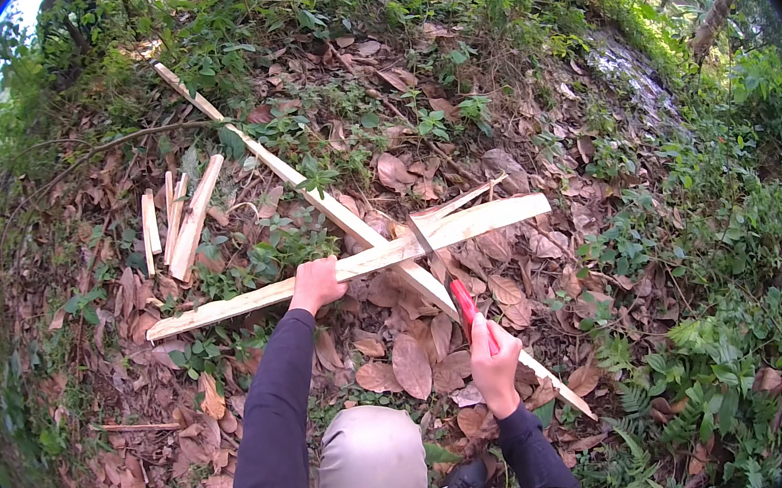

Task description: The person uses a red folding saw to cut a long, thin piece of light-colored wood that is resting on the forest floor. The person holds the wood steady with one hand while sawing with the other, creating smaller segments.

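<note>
A pale wooden plank (pixel 490 220) lies crosswise over a longer wooden beam (pixel 289 174) that runs diagonally along the ground. My left hand (pixel 318 284) is closed around the plank, left of where the two pieces cross. In my right hand (pixel 494 364) is the red handle of a hand saw (pixel 460 299), gripped with the fingers wrapped round it. The saw's narrow blade lies across the plank, just right of the crossing. Whether its teeth have cut into the wood is too small to tell.
Several short cut wood pieces (pixel 195 218) lie to the left on the leaf litter. Behind the plank is a thin wood strip (pixel 472 196). A thin bent branch (pixel 124 139) arches at the far left. Ferns (pixel 707 348) grow at right; my knee (pixel 369 458) is close below.
</note>
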The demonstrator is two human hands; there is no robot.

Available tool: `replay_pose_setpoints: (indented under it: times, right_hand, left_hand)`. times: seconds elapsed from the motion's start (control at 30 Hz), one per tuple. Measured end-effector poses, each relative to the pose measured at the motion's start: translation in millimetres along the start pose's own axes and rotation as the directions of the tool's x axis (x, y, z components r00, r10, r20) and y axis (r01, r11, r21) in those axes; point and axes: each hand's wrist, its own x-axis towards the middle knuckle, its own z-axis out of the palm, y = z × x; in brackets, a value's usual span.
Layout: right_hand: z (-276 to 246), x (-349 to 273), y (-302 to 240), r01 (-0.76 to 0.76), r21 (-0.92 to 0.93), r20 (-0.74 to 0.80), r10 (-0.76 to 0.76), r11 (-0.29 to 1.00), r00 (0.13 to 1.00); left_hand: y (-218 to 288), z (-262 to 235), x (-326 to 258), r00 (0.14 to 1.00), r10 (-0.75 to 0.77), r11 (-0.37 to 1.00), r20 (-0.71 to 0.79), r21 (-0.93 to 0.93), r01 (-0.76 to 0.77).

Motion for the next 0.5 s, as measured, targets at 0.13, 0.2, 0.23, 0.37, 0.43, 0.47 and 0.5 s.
replay_pose_setpoints:
  times: [0.13,0.2,0.23,0.37,0.43,0.47,0.5]
  right_hand:
    - [-0.4,-10.1,5.1,0.023,0.102,-0.062,-0.016,0.994,0.998]
    - [-1.3,-17.1,8.1,0.024,0.062,-0.045,-0.021,0.998,0.999]
    - [-1.4,-21.5,9.8,0.025,0.042,-0.036,-0.023,0.999,0.999]
    - [1.2,-42.5,33.3,0.025,0.018,-0.032,-0.024,1.0,0.999]
    - [-3.6,-55.0,41.8,0.048,0.013,-0.027,-0.048,0.999,0.998]
    - [-6.5,-60.9,43.4,0.084,0.003,-0.044,-0.084,0.996,0.995]
    - [-5.4,-63.5,44.2,0.062,0.012,-0.036,-0.061,0.998,0.997]
  left_hand:
    - [5.9,2.4,-6.2,0.999,-0.036,0.999,-0.014,-0.035,0.035]
    - [10.5,-6.7,-2.8,0.999,-0.024,0.998,0.046,-0.05,0.027]
    - [14.1,-10.1,-3.3,0.997,-0.024,0.998,0.069,-0.06,0.028]
    - [9.8,-9.2,7.9,0.963,-0.235,0.938,0.131,-0.227,0.26]
    - [10.7,-8.1,14.2,0.937,-0.298,0.929,0.184,-0.169,0.329]
    - [15.5,-7.8,16.2,0.919,-0.333,0.92,0.213,-0.143,0.366]
    - [16.9,-9.6,19.1,0.904,-0.344,0.918,0.253,-0.112,0.38]
